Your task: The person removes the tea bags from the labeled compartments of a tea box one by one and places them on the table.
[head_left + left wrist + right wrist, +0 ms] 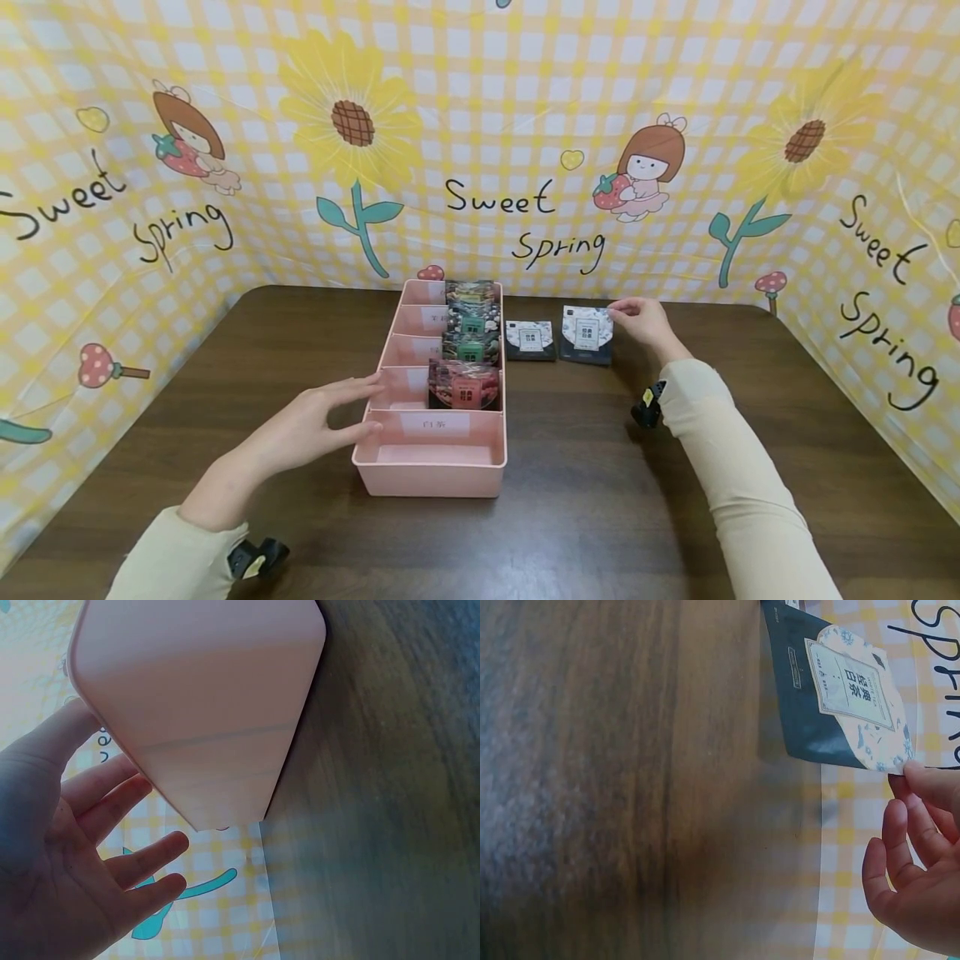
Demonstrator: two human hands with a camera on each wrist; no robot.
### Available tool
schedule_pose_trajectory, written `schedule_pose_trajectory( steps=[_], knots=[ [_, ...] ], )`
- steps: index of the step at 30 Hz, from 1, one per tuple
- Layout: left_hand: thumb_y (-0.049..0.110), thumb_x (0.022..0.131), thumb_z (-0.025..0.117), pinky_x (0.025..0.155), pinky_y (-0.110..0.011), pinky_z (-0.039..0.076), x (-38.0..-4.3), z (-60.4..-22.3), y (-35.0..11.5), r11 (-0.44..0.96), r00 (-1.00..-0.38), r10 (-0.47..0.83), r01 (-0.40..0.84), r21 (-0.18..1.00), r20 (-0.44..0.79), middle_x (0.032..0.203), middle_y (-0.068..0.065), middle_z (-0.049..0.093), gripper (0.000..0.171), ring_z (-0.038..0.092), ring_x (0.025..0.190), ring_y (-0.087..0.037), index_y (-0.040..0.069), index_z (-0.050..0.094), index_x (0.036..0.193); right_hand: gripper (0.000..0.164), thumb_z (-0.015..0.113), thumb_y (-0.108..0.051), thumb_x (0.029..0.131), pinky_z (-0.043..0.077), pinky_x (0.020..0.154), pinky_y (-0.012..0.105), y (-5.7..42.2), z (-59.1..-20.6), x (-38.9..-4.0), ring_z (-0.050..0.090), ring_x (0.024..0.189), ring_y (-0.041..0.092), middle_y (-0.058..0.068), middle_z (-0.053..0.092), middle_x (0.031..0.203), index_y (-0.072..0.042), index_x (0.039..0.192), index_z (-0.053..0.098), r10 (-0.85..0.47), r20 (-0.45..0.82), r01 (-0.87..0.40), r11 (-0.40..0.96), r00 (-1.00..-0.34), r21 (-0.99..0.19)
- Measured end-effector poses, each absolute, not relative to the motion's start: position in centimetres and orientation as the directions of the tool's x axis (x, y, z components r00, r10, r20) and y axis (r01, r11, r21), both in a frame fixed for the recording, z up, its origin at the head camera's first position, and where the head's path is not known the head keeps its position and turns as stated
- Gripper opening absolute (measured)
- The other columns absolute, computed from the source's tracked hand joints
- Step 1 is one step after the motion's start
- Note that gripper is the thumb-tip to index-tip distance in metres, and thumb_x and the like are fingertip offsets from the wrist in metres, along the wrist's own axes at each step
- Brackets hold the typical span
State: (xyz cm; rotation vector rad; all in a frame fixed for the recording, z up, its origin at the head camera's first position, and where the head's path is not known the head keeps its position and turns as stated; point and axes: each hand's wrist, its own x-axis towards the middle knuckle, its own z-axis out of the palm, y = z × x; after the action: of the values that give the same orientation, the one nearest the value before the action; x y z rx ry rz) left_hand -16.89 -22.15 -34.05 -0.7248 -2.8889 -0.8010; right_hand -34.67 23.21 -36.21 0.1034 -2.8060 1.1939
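With thumb and forefinger, my right hand [643,323] pinches the upper right corner of a white-and-dark tea sachet [587,335]. The right wrist view shows this sachet [847,694] tilted up off the dark table, its printed label facing the camera. A matching sachet [529,340] lies just left of it, beside the box. My left hand [300,429] rests its fingertips on the left rim of a long pink divided box [427,481], fingers spread and relaxed. Upright tea sachets stand in the box's rear compartments, a red one [465,392] foremost; the front compartment holds none.
Paper labels [433,425] mark the box's compartments. The dark wooden table [577,500] runs back to a yellow checked cloth [480,108], which hangs behind and along both sides.
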Motion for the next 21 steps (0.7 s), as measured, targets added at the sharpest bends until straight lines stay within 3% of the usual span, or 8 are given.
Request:
schedule_pose_trajectory(
  steps=[7,12,21],
  knots=[
    [0.039,0.086,0.065,0.104,-0.053,0.038,-16.9,-34.1,-22.2,0.755,-0.889,0.425,0.452,0.474,0.171,0.138,-0.010,0.053,0.055,0.045,0.130,-0.035,0.008,0.055,0.130,0.029,0.057,-0.012,0.091,0.043,0.072,0.018,23.2,-36.7,-35.3,0.060,0.099,0.030,0.029,0.063,0.112,0.008,0.111,0.062,0.001,0.107,-0.078,0.679,-0.994,-0.730],
    [0.040,0.086,0.065,0.104,-0.053,0.038,-17.0,-34.1,-22.2,0.753,-0.890,0.425,0.449,0.480,0.166,0.138,-0.010,0.052,0.055,0.044,0.130,-0.035,0.008,0.055,0.131,0.031,0.057,-0.010,0.090,0.047,0.079,0.025,23.4,-37.1,-35.5,0.060,0.102,0.032,0.030,0.062,0.114,0.008,0.114,0.061,0.016,0.083,-0.052,0.662,-0.996,-0.748],
    [0.038,0.086,0.065,0.103,-0.052,0.039,-16.9,-34.1,-22.3,0.752,-0.885,0.432,0.459,0.473,0.173,0.137,-0.010,0.053,0.055,0.046,0.129,-0.034,0.007,0.055,0.130,0.034,0.059,-0.010,0.088,0.045,0.074,0.018,23.1,-37.3,-35.8,0.061,0.093,0.019,0.028,0.063,0.115,0.008,0.117,0.059,0.033,0.053,-0.019,0.646,-0.998,-0.763]
  ],
)
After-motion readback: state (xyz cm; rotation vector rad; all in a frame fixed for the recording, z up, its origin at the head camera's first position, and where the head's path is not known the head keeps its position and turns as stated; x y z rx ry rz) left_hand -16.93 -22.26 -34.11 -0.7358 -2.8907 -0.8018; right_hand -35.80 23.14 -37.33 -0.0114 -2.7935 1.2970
